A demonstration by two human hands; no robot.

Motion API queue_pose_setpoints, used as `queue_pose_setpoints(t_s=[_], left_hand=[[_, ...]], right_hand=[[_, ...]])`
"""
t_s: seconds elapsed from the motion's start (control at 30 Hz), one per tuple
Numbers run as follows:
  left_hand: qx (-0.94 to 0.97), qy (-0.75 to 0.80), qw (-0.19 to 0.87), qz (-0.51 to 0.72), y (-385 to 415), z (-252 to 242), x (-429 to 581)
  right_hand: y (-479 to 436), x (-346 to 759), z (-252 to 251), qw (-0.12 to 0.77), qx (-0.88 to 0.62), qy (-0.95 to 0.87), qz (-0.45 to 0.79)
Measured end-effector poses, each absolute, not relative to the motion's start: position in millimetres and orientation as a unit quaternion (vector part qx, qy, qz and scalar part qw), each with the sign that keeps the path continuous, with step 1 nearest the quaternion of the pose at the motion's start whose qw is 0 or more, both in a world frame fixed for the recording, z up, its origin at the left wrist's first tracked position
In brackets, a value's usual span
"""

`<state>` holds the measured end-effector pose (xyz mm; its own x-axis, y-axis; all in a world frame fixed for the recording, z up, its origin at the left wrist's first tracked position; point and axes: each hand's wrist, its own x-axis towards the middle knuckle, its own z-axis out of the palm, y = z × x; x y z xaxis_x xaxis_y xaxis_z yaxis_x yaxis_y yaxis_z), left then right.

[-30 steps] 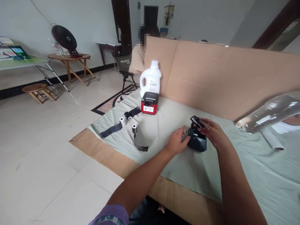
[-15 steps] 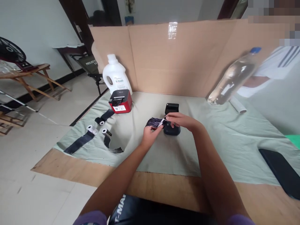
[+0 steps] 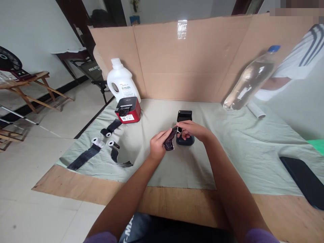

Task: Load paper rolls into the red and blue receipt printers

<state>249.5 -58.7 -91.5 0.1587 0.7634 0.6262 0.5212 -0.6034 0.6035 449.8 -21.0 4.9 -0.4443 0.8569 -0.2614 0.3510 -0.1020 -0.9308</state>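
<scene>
Okay, wooden table [image 3: 162, 202] is running along the near side, with pale green cloth [image 3: 194, 172] covering most of it and cardboard panel [image 3: 182, 57] standing along the back. Both forearms are extending forward from the near edge, converging mid-cloth, elbows wide. Clear bottle [image 3: 251, 81] is standing at the back right, white jug [image 3: 123, 82] at the back left, red-and-black printer [image 3: 128, 111] sitting just in front of the jug. Black phone [image 3: 302, 182] is lying far right.

Dark device [image 3: 186, 140] is sitting with its lid up, just beyond and partly behind the right hand. Left hand [image 3: 158, 146] is angling in with its back up, fingers lying nearly straight and closing on the left side of dark paper roll [image 3: 170, 142]. Right hand [image 3: 194, 130] is bending in from the other side, fingertips pinching the upper right end, the other fingers curling under. So the roll is hanging between both sets of fingertips, above the cloth, near the device; loose strip is pointing down and toward the person. Three loose rolls [image 3: 98, 142] are lying left, tails unrolled.
</scene>
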Motion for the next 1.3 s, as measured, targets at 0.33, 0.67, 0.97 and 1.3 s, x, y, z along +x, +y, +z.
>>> queue_pose_setpoints(t_s=[0.33, 0.67, 0.97, 1.3], left_hand=[[0.812, 0.415, -0.055, 0.407, -58, -89, 256], [0.851, 0.413, -0.033, 0.323, -55, -92, 275], [0.858, 0.412, -0.036, 0.304, -50, -92, 282], [0.862, 0.418, -0.062, 0.281, -51, -90, 291]], right_hand=[[-16, 467, 6, 0.267, -0.520, -0.659, 0.473], [9, 489, -23, 0.297, -0.623, -0.660, 0.298], [17, 485, -47, 0.254, -0.631, -0.695, 0.235], [28, 481, -64, 0.424, -0.651, -0.601, 0.184]])
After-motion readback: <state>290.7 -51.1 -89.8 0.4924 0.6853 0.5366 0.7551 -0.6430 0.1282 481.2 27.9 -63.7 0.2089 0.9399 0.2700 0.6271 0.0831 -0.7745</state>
